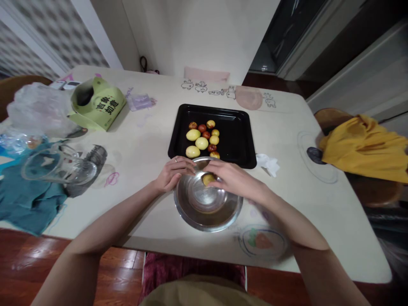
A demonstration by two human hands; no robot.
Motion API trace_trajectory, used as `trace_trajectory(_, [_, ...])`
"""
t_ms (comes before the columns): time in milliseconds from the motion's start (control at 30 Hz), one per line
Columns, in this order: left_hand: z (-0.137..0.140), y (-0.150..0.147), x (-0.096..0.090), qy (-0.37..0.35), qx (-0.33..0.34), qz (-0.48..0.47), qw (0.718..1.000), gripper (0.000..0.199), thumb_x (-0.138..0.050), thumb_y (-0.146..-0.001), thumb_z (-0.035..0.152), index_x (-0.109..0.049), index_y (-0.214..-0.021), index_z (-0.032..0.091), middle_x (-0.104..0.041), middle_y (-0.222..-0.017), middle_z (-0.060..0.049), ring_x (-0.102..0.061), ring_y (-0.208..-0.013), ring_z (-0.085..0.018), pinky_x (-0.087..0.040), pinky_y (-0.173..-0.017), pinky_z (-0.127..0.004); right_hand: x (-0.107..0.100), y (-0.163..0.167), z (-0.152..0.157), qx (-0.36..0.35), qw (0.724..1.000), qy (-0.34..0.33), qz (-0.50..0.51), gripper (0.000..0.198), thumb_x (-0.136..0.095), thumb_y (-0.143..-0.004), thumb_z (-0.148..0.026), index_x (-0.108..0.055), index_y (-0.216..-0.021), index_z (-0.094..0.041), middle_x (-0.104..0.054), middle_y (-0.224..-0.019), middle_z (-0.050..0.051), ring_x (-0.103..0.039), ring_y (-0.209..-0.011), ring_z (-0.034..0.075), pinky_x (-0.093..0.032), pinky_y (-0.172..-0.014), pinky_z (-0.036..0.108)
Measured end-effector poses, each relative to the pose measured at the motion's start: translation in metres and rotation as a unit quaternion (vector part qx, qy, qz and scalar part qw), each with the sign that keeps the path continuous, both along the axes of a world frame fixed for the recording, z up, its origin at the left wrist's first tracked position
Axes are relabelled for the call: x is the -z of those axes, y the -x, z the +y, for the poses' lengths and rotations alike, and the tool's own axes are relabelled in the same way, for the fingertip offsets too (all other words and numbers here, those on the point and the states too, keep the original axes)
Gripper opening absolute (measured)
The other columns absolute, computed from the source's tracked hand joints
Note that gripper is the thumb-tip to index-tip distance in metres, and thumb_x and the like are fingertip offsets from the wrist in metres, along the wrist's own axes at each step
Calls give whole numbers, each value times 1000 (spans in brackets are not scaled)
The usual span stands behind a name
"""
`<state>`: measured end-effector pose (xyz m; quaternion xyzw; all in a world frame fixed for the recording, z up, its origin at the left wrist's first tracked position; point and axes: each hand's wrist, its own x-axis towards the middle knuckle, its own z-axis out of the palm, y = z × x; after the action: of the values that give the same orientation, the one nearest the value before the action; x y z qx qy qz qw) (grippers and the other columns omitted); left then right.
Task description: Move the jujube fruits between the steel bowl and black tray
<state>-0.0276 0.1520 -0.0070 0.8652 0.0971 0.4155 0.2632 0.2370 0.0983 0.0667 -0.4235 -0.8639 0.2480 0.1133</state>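
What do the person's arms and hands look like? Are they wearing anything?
The left hand wears a small, shiny ring. No ring shows on the right hand. Neither hand has a glove. Both arms are bare, with no sleeves, bracelets or watch showing.

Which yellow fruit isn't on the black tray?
The small yellow fruit between thumb and fingers of the right hand, seen against the inside of the metal bowl. The other yellow ones lie on the black tray.

A green box (100, 104) sits far left beside a plastic bag (40, 109). Nearer are a glass jug (51, 163) and a blue-green cloth (30, 202). A yellow cloth (366, 148) is on the right.
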Motion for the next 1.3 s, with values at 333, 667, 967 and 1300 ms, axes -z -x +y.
trace_trajectory(333, [0, -1, -4, -14, -4, -1, 1000, 62, -22, -115, 43, -78, -107, 17, -80, -102, -12, -73, -112, -28, -54, -97, -45, 11, -54, 52, 14, 998, -37, 52, 37, -55, -102, -16, -77, -128, -28, -69, -130, 7, -68, -120, 24, -56, -103, 40])
trace_trajectory(667, [-1, -2, -2, -2, 6, -15, 1000, 60, -24, -115, 42, -79, -110, 18, -80, -102, -12, -72, -112, -28, -52, -99, -43, 27, -61, 57, 52, 997, -47, -25, 43, -69, -87, -9, -72, -124, -30, -71, -125, 5, -68, -114, 26, -56, -92, 36])
trace_trajectory(967, [0, -1, -2, -10, 2, -12, 1000, 61, -24, -115, 42, -78, -107, 17, -80, -101, -13, -73, -111, -29, -53, -97, -44, -7, -53, 41, 48, 990, -82, 101, 27, -72, -95, -29, -72, -123, -26, -69, -128, 10, -67, -120, 31, -57, -103, 47])
trace_trajectory(1300, [1, -2, -2, -21, 8, -16, 1000, 60, -23, -115, 41, -76, -104, 16, -80, -101, -13, -74, -113, -28, -53, -97, -43, -3, 8, 2, -118, 985, 43, 116, 25, -71, -96, -19, -70, -121, -21, -75, -119, 9, -71, -111, 25, -55, -100, 40])
